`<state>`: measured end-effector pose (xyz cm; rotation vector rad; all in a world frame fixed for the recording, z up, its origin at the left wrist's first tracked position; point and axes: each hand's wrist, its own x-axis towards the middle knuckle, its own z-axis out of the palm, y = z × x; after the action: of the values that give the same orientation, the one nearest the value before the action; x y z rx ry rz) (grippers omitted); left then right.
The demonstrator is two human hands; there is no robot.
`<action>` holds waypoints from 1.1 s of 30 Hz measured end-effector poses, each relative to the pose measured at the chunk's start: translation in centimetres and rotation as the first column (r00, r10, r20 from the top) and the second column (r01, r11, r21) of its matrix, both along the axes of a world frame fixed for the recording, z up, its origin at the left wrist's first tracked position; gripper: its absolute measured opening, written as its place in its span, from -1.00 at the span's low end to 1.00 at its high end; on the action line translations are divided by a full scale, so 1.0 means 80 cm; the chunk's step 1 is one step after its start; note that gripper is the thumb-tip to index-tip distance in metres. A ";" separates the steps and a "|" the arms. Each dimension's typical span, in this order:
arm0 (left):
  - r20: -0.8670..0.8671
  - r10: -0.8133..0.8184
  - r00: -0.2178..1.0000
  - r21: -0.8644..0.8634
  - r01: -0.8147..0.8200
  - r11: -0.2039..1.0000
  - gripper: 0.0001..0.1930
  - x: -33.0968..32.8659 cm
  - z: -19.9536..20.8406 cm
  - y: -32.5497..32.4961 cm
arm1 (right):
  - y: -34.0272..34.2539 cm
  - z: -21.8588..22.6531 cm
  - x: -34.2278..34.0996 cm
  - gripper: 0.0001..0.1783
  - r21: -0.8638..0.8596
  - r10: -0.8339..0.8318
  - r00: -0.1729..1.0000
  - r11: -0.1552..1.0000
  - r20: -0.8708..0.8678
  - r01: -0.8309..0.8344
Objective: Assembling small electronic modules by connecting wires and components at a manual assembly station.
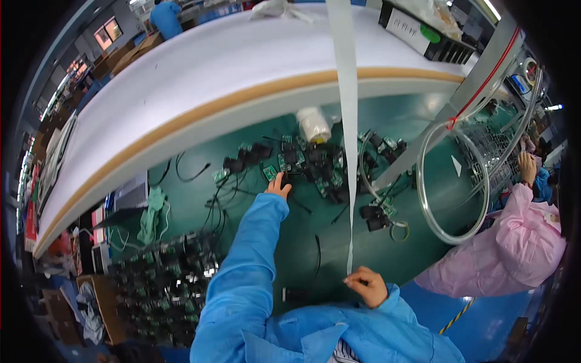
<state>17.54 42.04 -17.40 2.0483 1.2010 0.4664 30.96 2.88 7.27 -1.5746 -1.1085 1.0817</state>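
Note:
My left hand (279, 185) reaches out in a blue sleeve to the pile of small green circuit boards with black parts and cables (308, 164) on the green table (302, 242); its fingers close on one small black part at the pile's near edge. My right hand (366, 285) rests close to my body with fingers curled, touching the lower end of a long white strip (346, 121) that hangs down from above. A small black part (295, 295) lies on the table by my chest.
A white shelf with a wooden edge (200, 78) arches over the table. A white tape roll (313, 124) stands behind the pile. Clear tubing loops (451, 181) hang at the right by a person in pink (514, 248). A tray of several assembled boards (163, 278) sits at the left.

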 end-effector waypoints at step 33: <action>-0.432 -0.296 0.852 -0.251 0.202 0.947 -0.50 -0.045 0.126 -0.196 | -0.046 0.030 0.028 -0.87 0.080 -0.051 0.988 0.995 -0.146 0.063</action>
<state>13.96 26.35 -7.34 2.1642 1.1615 -0.2836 33.19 -0.80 9.63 -1.4307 -0.9938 1.0787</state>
